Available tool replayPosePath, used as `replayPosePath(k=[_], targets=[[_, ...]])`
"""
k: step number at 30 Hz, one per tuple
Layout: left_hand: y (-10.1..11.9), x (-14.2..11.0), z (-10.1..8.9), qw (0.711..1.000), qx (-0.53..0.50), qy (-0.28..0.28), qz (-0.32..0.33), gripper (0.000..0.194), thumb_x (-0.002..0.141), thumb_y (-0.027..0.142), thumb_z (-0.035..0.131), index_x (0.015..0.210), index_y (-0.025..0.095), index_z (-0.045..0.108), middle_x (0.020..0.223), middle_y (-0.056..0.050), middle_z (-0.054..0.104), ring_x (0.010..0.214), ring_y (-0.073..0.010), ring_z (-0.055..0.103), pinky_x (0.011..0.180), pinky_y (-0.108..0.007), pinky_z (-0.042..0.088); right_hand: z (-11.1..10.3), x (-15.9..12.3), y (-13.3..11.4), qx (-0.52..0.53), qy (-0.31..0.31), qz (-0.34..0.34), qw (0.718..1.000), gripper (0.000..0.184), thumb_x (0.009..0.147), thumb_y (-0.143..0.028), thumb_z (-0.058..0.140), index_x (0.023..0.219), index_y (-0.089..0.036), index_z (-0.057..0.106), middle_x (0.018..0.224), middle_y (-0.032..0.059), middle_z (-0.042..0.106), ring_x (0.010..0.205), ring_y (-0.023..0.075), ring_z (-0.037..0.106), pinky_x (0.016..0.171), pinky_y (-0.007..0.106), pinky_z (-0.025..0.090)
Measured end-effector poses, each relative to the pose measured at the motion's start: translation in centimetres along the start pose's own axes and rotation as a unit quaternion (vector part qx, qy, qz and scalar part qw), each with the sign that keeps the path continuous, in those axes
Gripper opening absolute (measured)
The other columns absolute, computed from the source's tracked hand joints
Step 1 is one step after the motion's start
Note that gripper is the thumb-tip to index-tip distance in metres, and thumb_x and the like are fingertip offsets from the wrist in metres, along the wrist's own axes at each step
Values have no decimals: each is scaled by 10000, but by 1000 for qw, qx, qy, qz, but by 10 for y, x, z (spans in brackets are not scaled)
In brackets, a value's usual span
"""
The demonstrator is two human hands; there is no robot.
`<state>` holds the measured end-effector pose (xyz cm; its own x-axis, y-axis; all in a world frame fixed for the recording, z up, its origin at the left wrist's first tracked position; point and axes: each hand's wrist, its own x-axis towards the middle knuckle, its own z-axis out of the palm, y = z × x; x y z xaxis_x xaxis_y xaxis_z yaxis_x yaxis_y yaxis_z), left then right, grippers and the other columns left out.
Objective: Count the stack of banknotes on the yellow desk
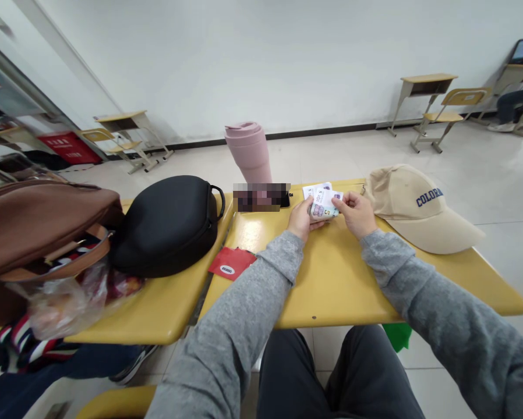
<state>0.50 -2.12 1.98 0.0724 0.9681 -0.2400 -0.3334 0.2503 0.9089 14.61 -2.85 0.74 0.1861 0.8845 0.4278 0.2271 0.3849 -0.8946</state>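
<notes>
1. One left hand (300, 220) was clamped on one small stack of cards (324, 205), at least two fanned, above the yellow tabletop (331, 285).
2. One right hand (358, 214) pinched the stack's right edge.
3. One beige cap (412, 203) lay rightward; one red packet (230, 263) and one black case (169, 224) lay leftward.

Lighting: bright, even, cool indoor light; no lamp in my view. Glare: one whitish patch on the yellow desk (331, 279), left of my wrists; faint sheen on the floor (497, 192). Shadows: soft, weak. Distortion: wide-angle stretch, my sleeves (458, 314) swelling toward the edges. Focus: slight softness overall; small card print hard to read. Pixel blocks: over the phone (285, 199).
</notes>
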Motion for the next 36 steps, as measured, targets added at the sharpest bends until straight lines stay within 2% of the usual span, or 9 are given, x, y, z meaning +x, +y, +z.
replayPosePath(k=[8, 16, 22, 27, 33, 36], targets=[[-1, 0, -1, 1000, -2, -12, 18, 328, 783, 446, 514, 947, 179, 612, 850, -70, 683, 685, -175, 652, 611, -299, 522, 2, -3, -11, 122, -47, -19, 991, 293, 688, -454, 670, 730, -192, 544, 602, -39, 482, 513, 84, 400, 504, 246, 346], [-1, 1, -1, 1000, 2, -13, 19, 283, 758, 391, 519, 900, 172, 629, 807, -63, 671, 689, -177, 648, 634, -314, 518, 1, -7, -15, 147, -81, 31, 985, 339, 692, -527, 645, 725, -208, 533, 515, -59, 412, 404, 65, 290, 398, 239, 232], [0, -1, -1, 1000, 3, -15, 24, 276, 760, 366, 515, 921, 166, 617, 812, -71, 676, 717, -189, 651, 639, -314, 525, 2, -7, -18, 168, -92, 49, 980, 370, 656, -545, 669, 691, -214, 507, 487, -70, 354, 399, 64, 254, 400, 240, 192], [0, -2, -1, 1000, -10, -12, 11, 317, 750, 388, 552, 961, 155, 594, 782, -70, 669, 719, -191, 652, 658, -319, 529, 1, -9, -20, 171, -94, 48, 980, 404, 680, -583, 633, 612, -214, 484, 422, -70, 309, 396, 74, 239, 406, 246, 180], [1, -2, -1, 1000, -15, -10, 12, 302, 757, 388, 574, 946, 153, 587, 692, -36, 631, 655, -164, 626, 634, -298, 522, -1, -10, -22, 151, -99, 33, 983, 417, 720, -594, 588, 589, -214, 477, 413, -59, 334, 392, 81, 261, 415, 256, 203], [2, -3, -1, 1000, -21, -6, 14, 280, 747, 381, 601, 921, 162, 590, 695, -24, 624, 626, -146, 607, 639, -300, 520, 1, -11, -21, 130, -113, 8, 985, 340, 665, -521, 675, 714, -202, 567, 534, -40, 461, 442, 83, 340, 444, 253, 261]])
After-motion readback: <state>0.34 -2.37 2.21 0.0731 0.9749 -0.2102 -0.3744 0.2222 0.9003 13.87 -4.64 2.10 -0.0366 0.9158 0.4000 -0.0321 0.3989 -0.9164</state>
